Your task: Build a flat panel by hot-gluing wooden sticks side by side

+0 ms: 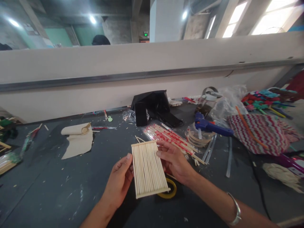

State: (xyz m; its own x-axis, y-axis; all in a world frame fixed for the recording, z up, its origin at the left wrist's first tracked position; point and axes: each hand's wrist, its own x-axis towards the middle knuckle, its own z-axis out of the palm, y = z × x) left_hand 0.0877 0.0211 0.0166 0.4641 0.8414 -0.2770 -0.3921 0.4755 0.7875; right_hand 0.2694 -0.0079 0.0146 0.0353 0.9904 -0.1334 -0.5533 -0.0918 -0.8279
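Between my two hands is a small panel of pale wooden sticks (149, 169), laid side by side with a crosswise stick along its top and bottom ends. My left hand (121, 172) grips its left edge, thumb at the side and fingers partly hidden behind. At the upper right edge, my right hand (174, 160) is closed on the panel, with the thumb side toward me. The panel is tilted above the table. Behind its lower right corner a yellow tape roll (172, 191) lies partly hidden.
Packaged chopsticks (168, 136) lie beyond my right hand, with a blue glue gun (211, 125) and clear glue sticks (229, 158) to the right. Its black cord (255, 180) runs down the table. A cloth roll (79, 139) is left; a patterned bag (263, 133) is right.
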